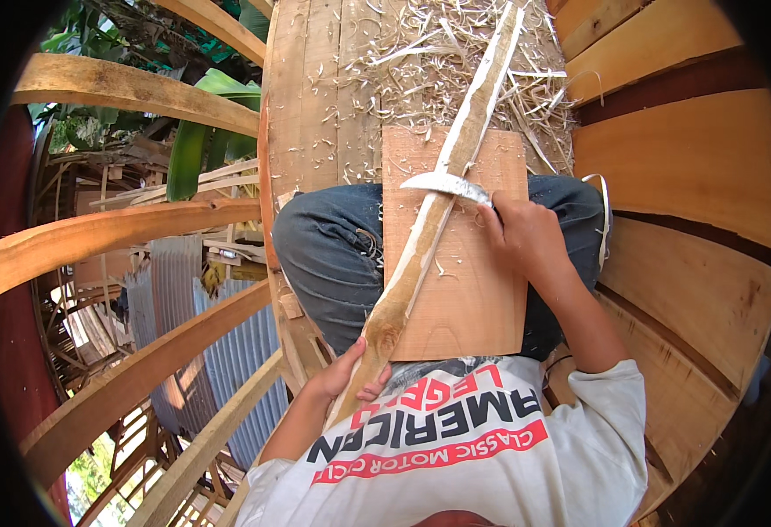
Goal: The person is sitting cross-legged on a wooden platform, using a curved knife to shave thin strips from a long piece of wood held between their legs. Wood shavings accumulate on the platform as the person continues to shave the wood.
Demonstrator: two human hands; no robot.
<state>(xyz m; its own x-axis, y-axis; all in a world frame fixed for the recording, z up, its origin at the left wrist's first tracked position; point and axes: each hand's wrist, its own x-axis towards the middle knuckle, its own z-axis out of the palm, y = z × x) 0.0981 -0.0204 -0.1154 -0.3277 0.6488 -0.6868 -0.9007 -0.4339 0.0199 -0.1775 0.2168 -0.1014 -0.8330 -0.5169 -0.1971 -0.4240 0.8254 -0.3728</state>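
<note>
Item: long wooden stick [429,224], partly stripped of bark, lying slantwise across a flat board [482,290] on my lap, its far end out over the shavings [421,53].

Left hand [346,378]: fingers wrapped around the stick's near end, just at my shirt.

Right hand [526,233]: closed on the handle of a curved knife [447,184]; the blade lies crosswise on the stick, near the board's far edge.

Step, as I judge it: paring the stick, blade set mid-length. The next stroke calls for a firm left grip and a shallow blade angle, pushed away from my body.

Edges and room: plank floor [315,88] ends just to my left at curved rails [122,237], with a drop beyond. Ahead, open planks under the shavings; more planks to my right. The board's edge sits close under the blade.
</note>
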